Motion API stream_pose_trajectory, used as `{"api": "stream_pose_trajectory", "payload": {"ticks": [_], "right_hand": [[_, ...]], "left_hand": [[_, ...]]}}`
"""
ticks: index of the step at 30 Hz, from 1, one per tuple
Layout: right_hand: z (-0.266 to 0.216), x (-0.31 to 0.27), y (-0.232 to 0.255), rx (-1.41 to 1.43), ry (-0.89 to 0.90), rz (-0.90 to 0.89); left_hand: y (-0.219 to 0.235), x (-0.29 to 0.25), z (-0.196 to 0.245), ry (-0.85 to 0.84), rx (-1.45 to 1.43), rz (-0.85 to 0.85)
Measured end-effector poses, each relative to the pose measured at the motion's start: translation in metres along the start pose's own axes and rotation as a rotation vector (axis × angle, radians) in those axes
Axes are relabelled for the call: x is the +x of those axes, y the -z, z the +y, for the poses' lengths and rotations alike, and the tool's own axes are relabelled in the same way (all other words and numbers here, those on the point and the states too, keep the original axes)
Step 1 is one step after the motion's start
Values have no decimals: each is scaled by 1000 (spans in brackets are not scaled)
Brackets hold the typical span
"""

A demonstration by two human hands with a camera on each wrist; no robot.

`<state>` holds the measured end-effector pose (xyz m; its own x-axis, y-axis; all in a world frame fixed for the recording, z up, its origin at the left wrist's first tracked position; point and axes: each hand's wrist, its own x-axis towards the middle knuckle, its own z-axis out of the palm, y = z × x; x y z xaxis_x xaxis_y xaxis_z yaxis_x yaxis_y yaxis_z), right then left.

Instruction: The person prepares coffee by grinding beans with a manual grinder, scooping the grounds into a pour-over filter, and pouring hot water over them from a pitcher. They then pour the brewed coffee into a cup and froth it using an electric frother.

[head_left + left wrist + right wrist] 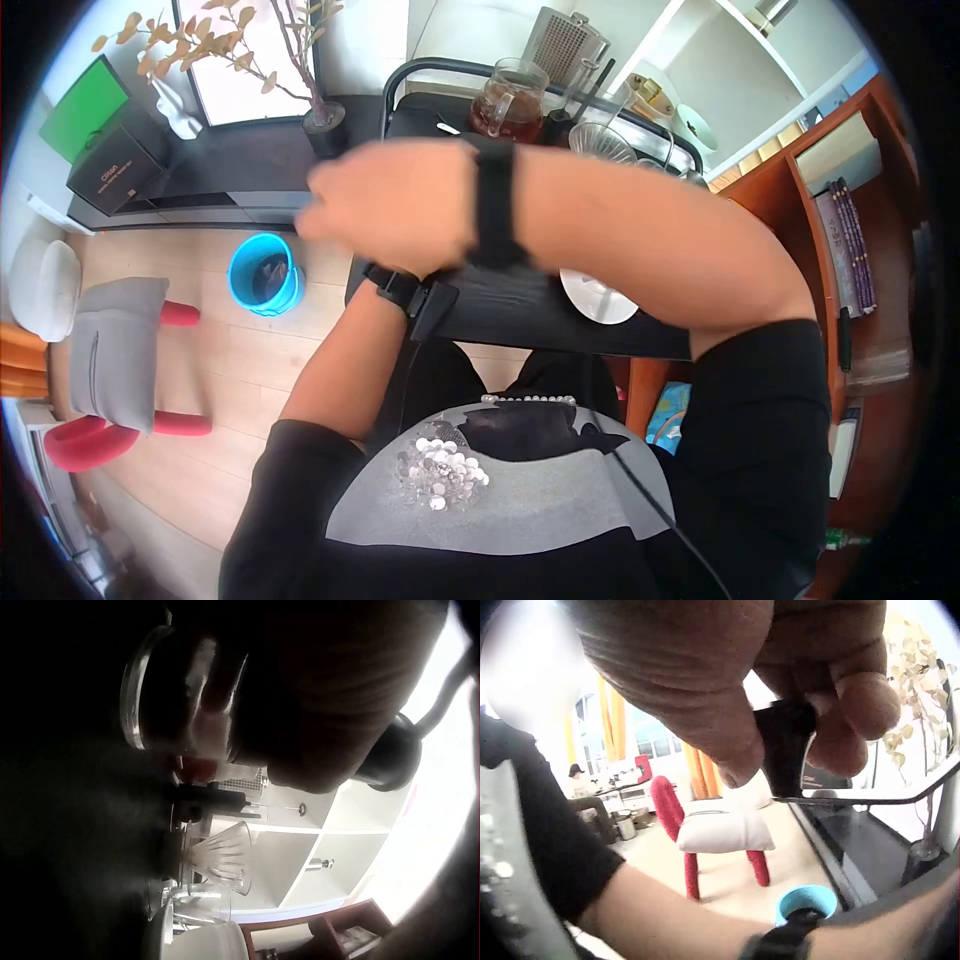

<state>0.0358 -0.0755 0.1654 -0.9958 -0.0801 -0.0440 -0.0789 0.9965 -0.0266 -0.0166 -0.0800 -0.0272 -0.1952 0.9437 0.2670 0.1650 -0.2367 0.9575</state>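
In the head view my right hand (pixel 385 205) is blurred and crosses in front of my left hand, which it mostly hides. Dark in the left wrist view, my left hand (pixel 330 705) grips a clear glass vessel (pixel 135 690), its fingers curled at the side. In the right wrist view my right thumb and fingers pinch a small black tapered piece (pixel 786 746); what it belongs to cannot be told. Beyond the hands on the black table (pixel 500 315) stand a glass teapot of reddish tea (pixel 508 105), a ribbed glass dripper (pixel 225 859) and a white saucer (pixel 598 300).
A milk frother (pixel 217 801) stands near the teapot. On the floor at left are a blue bucket (pixel 262 275) and a grey-cushioned chair (pixel 120 345) with red legs. A potted plant (pixel 323 125) and a black box (pixel 115 170) occupy the low cabinet. Wooden shelves (pixel 800 160) flank the right side.
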Motion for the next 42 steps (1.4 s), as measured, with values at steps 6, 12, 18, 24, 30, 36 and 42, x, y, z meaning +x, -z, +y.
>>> {"api": "stream_pose_trajectory", "payload": {"ticks": [6, 12, 18, 24, 30, 36, 42], "right_hand": [[123, 39, -2, -137, -371, -37], [146, -52, -4, -30, -675, 16], [111, -115, 1, 92, -459, 428], [17, -208, -10, 643, -660, 529], [-46, -282, -70, 1276, -832, 636], [-57, -288, -90, 1520, -758, 504], [-44, -243, -95, 1751, -564, 581]], "left_hand": [[1, 6, 21, -27, -58, 18], [0, 7, 22, 19, -67, -15], [1, 6, 26, 4, -97, 24], [5, 7, 22, 23, -39, 4], [8, 16, 31, -30, -193, -27], [2, 18, 54, 79, -226, 16], [-9, -3, 99, 77, -729, -13]]}}
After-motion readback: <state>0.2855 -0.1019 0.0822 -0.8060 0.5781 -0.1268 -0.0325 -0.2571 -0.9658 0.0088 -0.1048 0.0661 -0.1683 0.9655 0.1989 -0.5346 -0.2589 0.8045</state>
